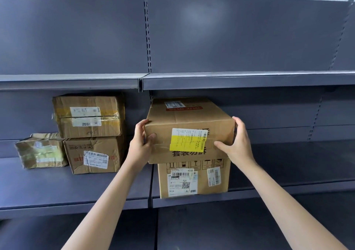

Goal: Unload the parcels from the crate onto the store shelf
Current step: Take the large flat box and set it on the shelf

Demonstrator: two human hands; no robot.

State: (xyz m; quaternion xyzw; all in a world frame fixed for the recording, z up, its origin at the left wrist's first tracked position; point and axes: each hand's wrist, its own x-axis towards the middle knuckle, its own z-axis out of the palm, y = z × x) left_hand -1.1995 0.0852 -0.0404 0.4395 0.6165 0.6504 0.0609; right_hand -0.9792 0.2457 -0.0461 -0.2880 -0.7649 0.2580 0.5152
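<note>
Cardboard fills my grip: my left hand (141,140) and right hand (235,141) clasp the two ends of the top parcel (189,129), thumbs on its front face and fingers curled round its sides. It sits on the lower parcel (194,179) on the grey store shelf (76,190) (yellow tape crosses its label). Three other parcels (88,134) stand well apart to the left on that shelf.

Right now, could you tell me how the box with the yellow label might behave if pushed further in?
The box looks stiff, so it would probably slide whole. It overhangs the box beneath, so it might tip.
</note>
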